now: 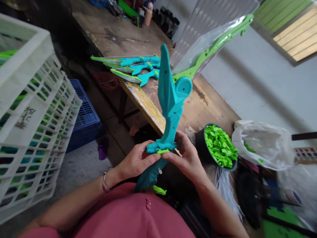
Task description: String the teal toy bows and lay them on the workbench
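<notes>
A teal toy bow (170,102) stands upright before me, its lower end near my pink shirt. One green limb (215,49) slants up to the right, with a clear plastic film along it. My left hand (141,162) grips the bow's middle from the left, thumb forward. From the right, my right hand (185,158) closes around the same part. Both thumb tips press at a small bright green plastic piece (163,151) on the bow's centre. Fingers behind the bow are partly hidden. Another green part (159,190) shows low, near my shirt.
Several similar bows (138,71) lie on the wooden table (119,33). A dark bowl (201,142) of green pieces and a white plastic bag (264,142) are at right, with pale strings (226,188) below. A white crate (37,99) and blue crate (84,112) stand left.
</notes>
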Available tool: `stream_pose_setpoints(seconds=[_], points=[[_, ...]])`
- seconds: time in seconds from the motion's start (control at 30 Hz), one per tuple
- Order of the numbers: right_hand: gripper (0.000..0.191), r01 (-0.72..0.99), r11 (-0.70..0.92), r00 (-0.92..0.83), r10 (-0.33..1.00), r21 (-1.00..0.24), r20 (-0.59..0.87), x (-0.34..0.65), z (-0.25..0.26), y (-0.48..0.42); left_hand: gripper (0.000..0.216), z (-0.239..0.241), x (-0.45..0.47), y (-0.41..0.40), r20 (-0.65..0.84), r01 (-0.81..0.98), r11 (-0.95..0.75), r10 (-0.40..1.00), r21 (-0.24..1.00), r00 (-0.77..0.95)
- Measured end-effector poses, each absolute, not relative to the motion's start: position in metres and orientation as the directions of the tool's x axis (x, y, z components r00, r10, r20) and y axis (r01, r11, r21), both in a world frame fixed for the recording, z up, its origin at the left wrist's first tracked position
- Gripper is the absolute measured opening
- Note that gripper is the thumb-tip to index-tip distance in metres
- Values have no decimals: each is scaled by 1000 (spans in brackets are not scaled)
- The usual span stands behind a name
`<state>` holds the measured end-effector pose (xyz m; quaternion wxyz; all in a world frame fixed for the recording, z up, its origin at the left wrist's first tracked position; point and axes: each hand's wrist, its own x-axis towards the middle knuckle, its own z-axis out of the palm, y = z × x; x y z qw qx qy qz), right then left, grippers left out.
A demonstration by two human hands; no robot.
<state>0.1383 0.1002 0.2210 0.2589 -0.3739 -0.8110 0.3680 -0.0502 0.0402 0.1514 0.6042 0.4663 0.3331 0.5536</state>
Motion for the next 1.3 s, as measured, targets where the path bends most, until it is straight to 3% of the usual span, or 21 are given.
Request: stream_pose_setpoints(seconds=[0.1,0.2,0.63,0.8,0.93,1.03,1.1,1.3], points=[[44,353,363,-604,792,-862,86,139,224,102,25,157,-58,41,132,-159,-102,972,982,193],[46,349,362,-616,784,-864,79,142,229,101,24,163,-61,41,144,-30,-141,964,990,223],[46,305,552,-660,710,-776,245,143,210,106,21,148,-59,41,269,249,-288,957,925,107],[51,346,534,-617,749,-771,242,136,190,120,34,127,-61,60,69,-47,-63,990,997,123],[47,432,537,-548,794,-724,262,160,178,153,35,102,-70,78,-130,-455,103,991,884,-27],[30,666,333,-225,943,-667,246,217,179,189,35,94,-85,85,-276,-660,121,951,742,-136],[26,774,172,-32,972,-609,234,264,183,213,37,99,-93,86,-339,-728,87,918,680,-207],[15,918,-164,226,965,-361,136,352,182,254,52,119,-88,87,-301,-780,-29,913,625,-275]])
